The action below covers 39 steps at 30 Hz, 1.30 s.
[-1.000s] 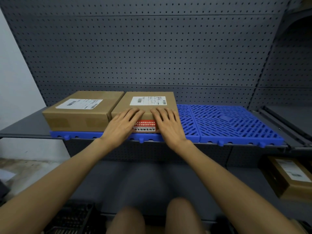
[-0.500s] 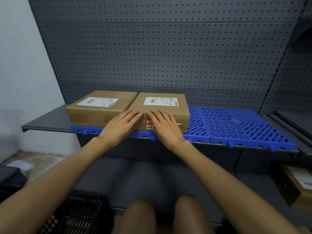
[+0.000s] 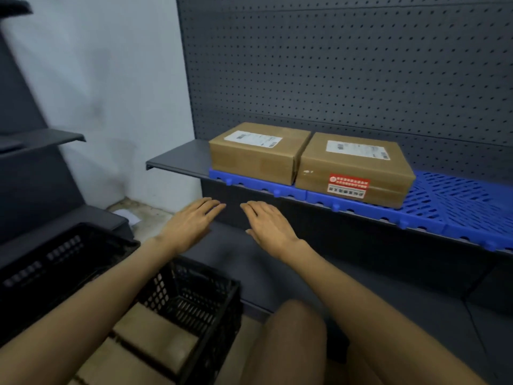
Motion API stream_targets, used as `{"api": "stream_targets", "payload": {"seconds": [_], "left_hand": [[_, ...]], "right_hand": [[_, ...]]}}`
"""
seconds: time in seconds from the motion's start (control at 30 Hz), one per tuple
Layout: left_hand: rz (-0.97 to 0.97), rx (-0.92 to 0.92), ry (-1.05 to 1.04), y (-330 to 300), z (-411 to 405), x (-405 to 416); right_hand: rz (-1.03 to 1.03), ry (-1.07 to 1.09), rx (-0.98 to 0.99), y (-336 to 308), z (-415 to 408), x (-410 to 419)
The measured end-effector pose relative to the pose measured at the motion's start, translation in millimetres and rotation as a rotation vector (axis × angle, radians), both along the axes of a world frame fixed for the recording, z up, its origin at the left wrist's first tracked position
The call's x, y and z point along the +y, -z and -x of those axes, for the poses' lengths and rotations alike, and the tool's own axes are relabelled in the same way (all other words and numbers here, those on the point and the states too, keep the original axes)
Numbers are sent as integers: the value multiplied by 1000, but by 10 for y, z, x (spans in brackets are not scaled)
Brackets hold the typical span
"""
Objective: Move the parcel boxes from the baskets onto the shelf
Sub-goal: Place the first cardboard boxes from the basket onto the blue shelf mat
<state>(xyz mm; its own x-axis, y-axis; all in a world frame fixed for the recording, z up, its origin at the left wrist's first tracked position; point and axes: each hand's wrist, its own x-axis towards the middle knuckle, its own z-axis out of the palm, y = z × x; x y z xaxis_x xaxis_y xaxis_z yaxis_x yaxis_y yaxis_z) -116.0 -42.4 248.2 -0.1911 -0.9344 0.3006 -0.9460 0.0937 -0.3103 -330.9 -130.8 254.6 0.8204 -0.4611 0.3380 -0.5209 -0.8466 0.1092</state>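
parcel boxes sit side by side on the blue grid mat (image 3: pixel 458 201) that covers the grey shelf (image 3: pixel 180 159), with the pegboard wall (image 3: pixel 347 79) behind them. going left to right: the left parcel box (image 3: pixel 255 154) carries a white label on top, and the right parcel box (image 3: pixel 352 170) touches it along one side and shows a white label on top and a red sticker on its front face.

the left hand (image 3: pixel 191 226) hovers below the shelf edge, palm down, fingers straight and close together, holding nothing and touching nothing. the right hand (image 3: pixel 269 226) hovers just beside it at 3 o'clock, also flat and loose with fingers extended, empty. the fingertips of both hands are near each other but apart.

from the left hand, the left parcel box lies at about 1 o'clock, up on the shelf and clear of the fingers. from the right hand, the right parcel box lies at about 1 to 2 o'clock, also out of contact.

a black basket (image 3: pixel 194 298) stands at about 6 o'clock from the left hand, under the left forearm, with more brown boxes (image 3: pixel 155 340) inside it. a second black basket (image 3: pixel 55 254) sits at 9 o'clock from it. a bare knee (image 3: pixel 294 329) shows at the lower middle.
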Motion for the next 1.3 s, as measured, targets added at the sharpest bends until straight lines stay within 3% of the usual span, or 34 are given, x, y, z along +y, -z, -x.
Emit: {"api": "stream_targets", "payload": {"seconds": [0.37, 0.67, 0.93, 1.3], "left_hand": [[-276, 65, -208, 1096, -922, 968], [-552, 113, -288, 2122, -1226, 1408], [-747, 144, -337, 2477, -1291, 1390], [-844, 170, -360, 2785, -1334, 1167]], "right_hand": [[-250, -183, 164, 1021, -1184, 695], [-375, -201, 351, 2086, -1707, 1075], [-530, -145, 450, 2608, -1830, 1268], [-708, 5, 573, 2801, -1873, 1483]]}}
